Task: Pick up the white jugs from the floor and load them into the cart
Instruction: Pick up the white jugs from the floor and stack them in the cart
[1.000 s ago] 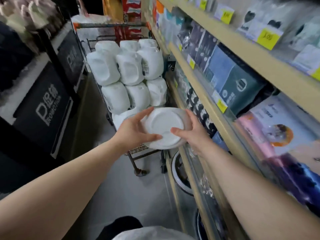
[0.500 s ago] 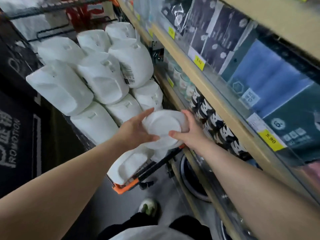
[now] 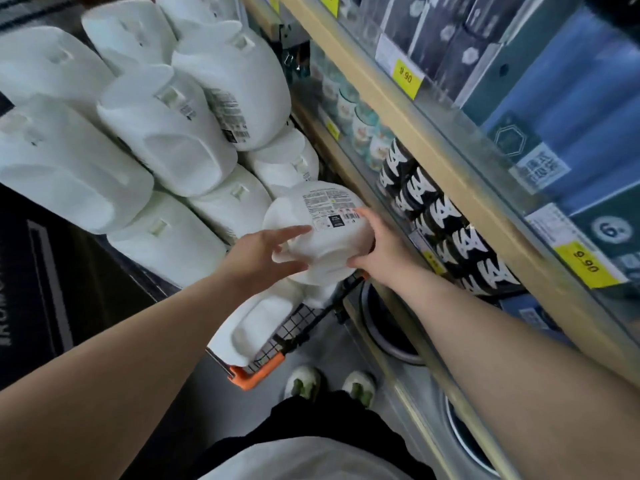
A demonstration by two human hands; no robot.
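Note:
A white jug [image 3: 322, 233] with a printed label lies on its side at the near right end of the stack in the cart [image 3: 294, 327]. My right hand [image 3: 377, 244] grips its base from the right, thumb under the rim. My left hand [image 3: 266, 251] touches its left side with straight fingers. Several more white jugs [image 3: 166, 133] are piled in layers across the cart, one low jug [image 3: 256, 327] lying against the wire basket by the orange corner.
A wooden shelf unit [image 3: 433, 140] runs along the right, with boxed goods, yellow price tags and black-and-white cups [image 3: 440, 216]. A dark promotion stand [image 3: 38, 289] is on the left. My shoes [image 3: 329, 386] stand on the grey floor behind the cart.
I stepped closer to the cart. The jug in both hands has moved forward onto the pile and turned so its label faces up.

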